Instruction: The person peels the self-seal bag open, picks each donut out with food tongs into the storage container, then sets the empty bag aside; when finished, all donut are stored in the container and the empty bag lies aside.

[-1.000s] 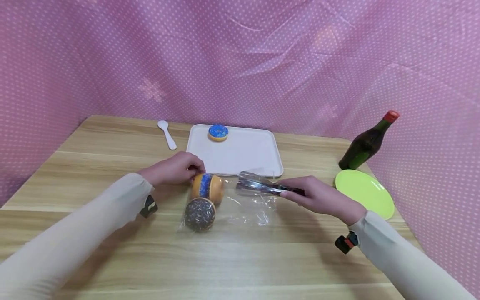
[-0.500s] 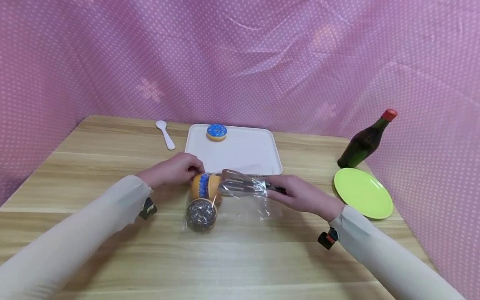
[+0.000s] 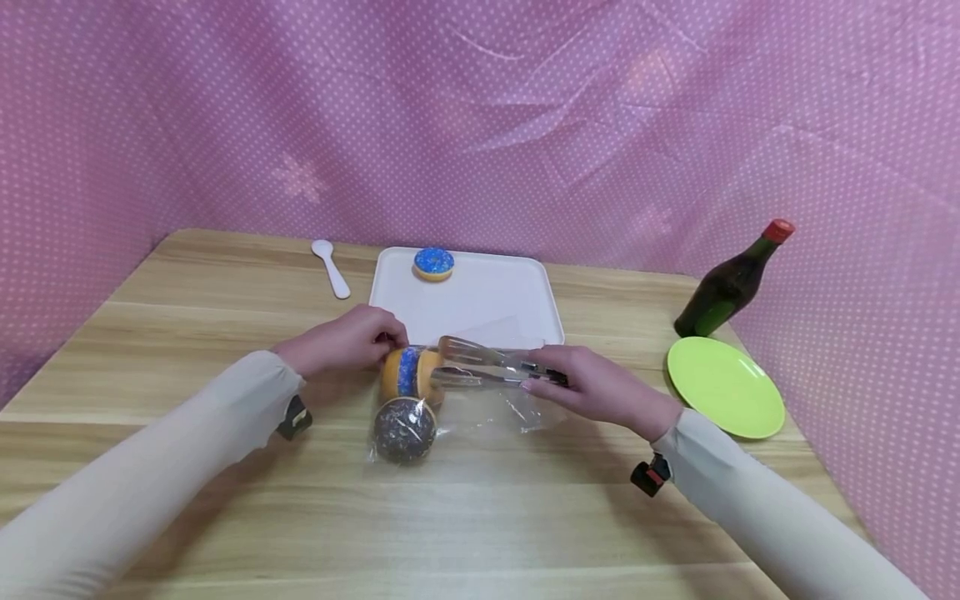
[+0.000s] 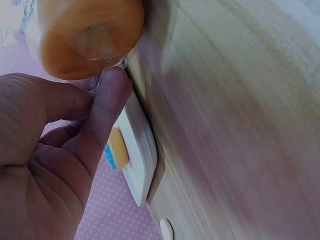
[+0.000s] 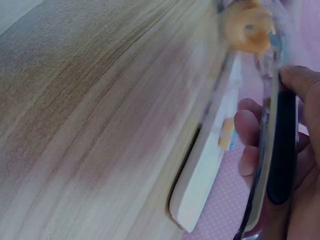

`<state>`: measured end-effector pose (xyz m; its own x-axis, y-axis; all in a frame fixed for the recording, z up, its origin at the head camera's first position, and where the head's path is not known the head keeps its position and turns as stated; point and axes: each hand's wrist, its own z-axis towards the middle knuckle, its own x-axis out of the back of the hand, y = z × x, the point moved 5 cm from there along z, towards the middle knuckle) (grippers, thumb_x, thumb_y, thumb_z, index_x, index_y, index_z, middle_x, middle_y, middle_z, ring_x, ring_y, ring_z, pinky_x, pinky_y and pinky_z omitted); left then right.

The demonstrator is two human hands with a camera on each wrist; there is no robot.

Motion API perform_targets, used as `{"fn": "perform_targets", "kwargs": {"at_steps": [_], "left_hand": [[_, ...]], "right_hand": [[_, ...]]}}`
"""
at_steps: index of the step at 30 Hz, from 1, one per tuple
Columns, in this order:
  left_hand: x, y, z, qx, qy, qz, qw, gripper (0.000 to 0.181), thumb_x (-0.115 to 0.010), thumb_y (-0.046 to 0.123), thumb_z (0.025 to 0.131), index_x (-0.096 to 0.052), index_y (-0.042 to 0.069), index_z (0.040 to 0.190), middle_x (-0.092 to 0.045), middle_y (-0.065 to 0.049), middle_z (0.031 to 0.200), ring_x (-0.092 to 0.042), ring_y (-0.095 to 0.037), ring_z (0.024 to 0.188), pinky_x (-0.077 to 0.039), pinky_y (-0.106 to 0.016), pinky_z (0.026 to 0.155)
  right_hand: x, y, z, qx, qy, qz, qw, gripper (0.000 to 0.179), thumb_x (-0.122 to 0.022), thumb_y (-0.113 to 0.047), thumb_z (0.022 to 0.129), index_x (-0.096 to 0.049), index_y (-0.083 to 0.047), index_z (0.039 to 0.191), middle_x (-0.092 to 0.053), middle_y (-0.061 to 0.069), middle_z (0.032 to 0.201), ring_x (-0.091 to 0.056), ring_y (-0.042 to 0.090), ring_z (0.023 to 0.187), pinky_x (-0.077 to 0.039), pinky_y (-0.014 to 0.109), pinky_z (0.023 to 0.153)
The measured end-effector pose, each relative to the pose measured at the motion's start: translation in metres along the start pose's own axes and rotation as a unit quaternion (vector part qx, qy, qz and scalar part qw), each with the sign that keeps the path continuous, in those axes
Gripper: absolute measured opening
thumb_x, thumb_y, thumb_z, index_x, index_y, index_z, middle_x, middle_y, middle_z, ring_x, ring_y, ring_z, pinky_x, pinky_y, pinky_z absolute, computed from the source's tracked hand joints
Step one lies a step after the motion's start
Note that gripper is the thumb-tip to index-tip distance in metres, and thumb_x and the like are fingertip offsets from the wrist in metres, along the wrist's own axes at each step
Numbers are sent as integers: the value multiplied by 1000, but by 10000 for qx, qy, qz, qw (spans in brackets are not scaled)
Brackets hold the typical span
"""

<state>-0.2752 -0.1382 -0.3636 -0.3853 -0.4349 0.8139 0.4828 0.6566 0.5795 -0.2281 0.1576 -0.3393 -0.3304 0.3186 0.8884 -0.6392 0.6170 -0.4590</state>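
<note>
My left hand (image 3: pixel 356 337) pinches the edge of a clear plastic bag (image 3: pixel 480 412) between thumb and forefinger, as the left wrist view shows. In the bag's left end, blue-topped donuts (image 3: pixel 408 372) stand on edge beside a chocolate donut (image 3: pixel 405 429) with pale flecks. My right hand (image 3: pixel 600 387) grips the dark handles of metal tongs (image 3: pixel 476 352). The tongs reach into the bag from the right, their two arms apart and their tips at the standing donuts. Whether they grasp a donut I cannot tell. In the right wrist view, a black handle (image 5: pixel 282 150) lies against my palm.
Behind the bag lies a white tray (image 3: pixel 487 296) with one blue donut (image 3: pixel 433 262) on it. A white spoon (image 3: pixel 332 268) lies to its left. At the right are a green plate (image 3: pixel 725 387) and a dark bottle (image 3: pixel 723 292) with a red cap. A pink dotted curtain (image 3: pixel 480 125) hangs behind.
My right hand has moved left, carrying the tongs deeper into the bag up to the donuts. Over the last half second the tongs' arms have spread. My left hand has stayed at the bag's edge.
</note>
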Motion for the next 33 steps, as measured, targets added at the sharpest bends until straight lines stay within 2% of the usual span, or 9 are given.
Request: {"fn": "perform_targets", "kwargs": {"at_steps": [6,9,16,23,27,33], "left_hand": [[-1,0,0,26,-35,-60,10000,29,-54,-13,92,-77,5,92,-70,-2,84,-58,-13,79,-51,-28,74],[-1,0,1,-11,5,-45,10000,29,-54,-13,92,-77,5,91,-69,-2,83,-58,-13,79,-50,-27,73],[-1,-1,-1,-50,73,32,10000,27,-55,-12,92,-76,5,90,-69,-2,83,-57,-14,80,-49,-27,73],[0,-2,-2,66,15,-62,10000,26,-56,-10,95,-77,6,92,-69,-2,86,-58,-15,81,-50,-27,74],[0,-2,0,120,-37,-86,9999,26,-56,-10,96,-77,6,94,-70,-3,88,-58,-16,82,-50,-28,75],[-1,-1,3,52,-12,48,10000,27,-56,-10,94,-78,6,95,-71,-4,90,-59,-16,84,-51,-30,77]], "right_hand": [[1,1,-4,93,6,8,10000,40,-63,-26,105,-64,-9,141,-74,3,128,-68,10,100,-59,37,92],[1,5,-9,34,-10,28,10000,42,-63,-29,105,-64,-8,142,-74,3,129,-68,12,103,-58,38,93],[1,14,-21,32,-17,-33,10000,44,-64,-30,104,-64,-7,142,-73,4,134,-69,13,117,-57,42,103],[1,16,-26,-75,-25,-352,9994,44,-70,-29,100,-65,-13,141,-75,3,124,-67,10,102,-57,37,91],[6,16,-27,-27,41,-279,9996,46,-72,-28,99,-64,-14,143,-74,4,128,-68,10,104,-57,35,91],[14,12,-25,176,159,-155,9996,49,-74,-29,98,-63,-19,145,-72,2,122,-60,6,88,-54,25,78]]}}
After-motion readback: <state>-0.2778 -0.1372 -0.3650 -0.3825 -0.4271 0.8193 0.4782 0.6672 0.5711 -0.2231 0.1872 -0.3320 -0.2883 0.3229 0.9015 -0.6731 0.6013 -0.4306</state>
